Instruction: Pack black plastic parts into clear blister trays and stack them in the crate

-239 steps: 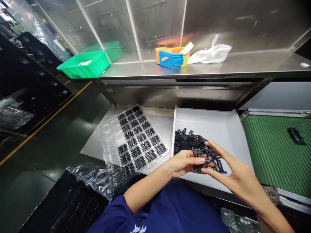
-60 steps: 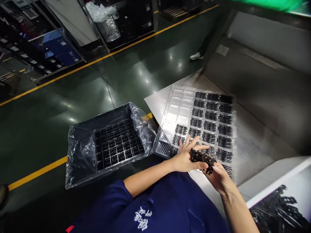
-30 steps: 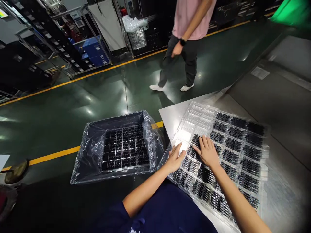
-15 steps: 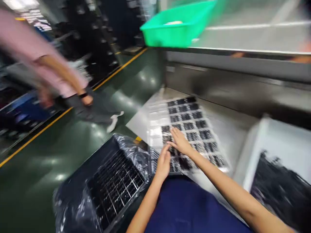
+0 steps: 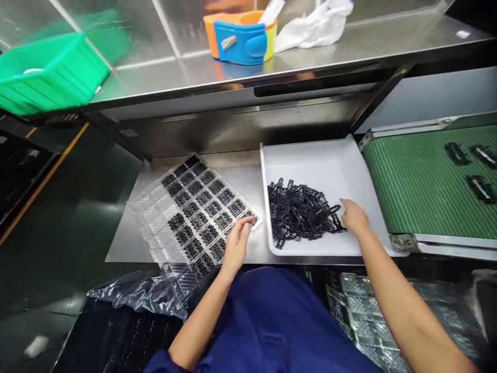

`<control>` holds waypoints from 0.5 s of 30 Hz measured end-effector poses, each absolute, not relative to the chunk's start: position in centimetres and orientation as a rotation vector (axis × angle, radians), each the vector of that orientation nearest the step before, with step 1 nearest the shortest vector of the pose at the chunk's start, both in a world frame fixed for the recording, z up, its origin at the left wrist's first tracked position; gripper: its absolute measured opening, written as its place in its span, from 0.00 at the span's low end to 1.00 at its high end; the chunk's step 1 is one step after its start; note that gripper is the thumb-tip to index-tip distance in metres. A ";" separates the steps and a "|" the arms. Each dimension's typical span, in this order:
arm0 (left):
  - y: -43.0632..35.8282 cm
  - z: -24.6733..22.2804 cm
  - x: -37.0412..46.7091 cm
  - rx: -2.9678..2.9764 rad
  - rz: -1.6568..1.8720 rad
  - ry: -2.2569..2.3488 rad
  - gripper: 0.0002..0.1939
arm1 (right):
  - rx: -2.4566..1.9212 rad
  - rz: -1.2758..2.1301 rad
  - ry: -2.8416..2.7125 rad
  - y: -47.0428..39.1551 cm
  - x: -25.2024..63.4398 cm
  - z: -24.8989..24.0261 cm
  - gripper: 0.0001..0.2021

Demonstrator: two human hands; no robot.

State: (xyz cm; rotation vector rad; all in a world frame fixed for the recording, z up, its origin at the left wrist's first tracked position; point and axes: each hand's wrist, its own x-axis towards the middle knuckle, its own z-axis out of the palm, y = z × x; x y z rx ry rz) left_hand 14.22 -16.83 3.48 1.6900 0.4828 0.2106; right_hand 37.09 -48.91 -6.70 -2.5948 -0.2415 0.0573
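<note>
My left hand (image 5: 237, 242) hovers at the near right side of a clear plastic compartment tray (image 5: 159, 228), thumb and forefinger apart, with nothing visible in it. Many of the tray's pockets hold small black plastic parts (image 5: 204, 198); those along its left side show bare clear plastic. Over to the right, my right hand (image 5: 354, 216) reaches into a white bin (image 5: 310, 158). Its forefinger is stretched out beside a heap of loose black plastic parts (image 5: 301, 210), and I see nothing held there. The other fingers are partly hidden.
A green conveyor belt (image 5: 411, 181) with several black assemblies (image 5: 481, 187) runs at the right. On the shelf above stand a green basket (image 5: 50, 72), a blue-and-orange holder (image 5: 240, 44) and a white cloth (image 5: 316, 28). Plastic-wrapped black trays (image 5: 124, 331) sit below left.
The view has swung right, from the tray and aisle to the white bin and belt. My hands, earlier together over the tray, are now apart, the right one in the bin.
</note>
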 end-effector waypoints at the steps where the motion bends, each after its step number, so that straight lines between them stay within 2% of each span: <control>1: -18.3 4.2 15.5 1.696 0.183 0.429 0.19 | -2.596 0.102 -0.255 -49.4 37.8 -7.2 0.14; 7: -27.2 5.0 20.9 1.838 0.077 0.139 0.17 | -2.546 0.140 -0.355 -50.4 37.5 -6.0 0.13; 12: -31.7 2.1 25.1 2.131 -0.016 -0.038 0.28 | -2.346 0.247 -0.646 -50.9 34.1 -1.9 0.14; 15: -32.8 0.6 27.0 1.943 -0.183 0.054 0.16 | -2.307 0.374 -0.643 -51.0 33.9 -2.0 0.18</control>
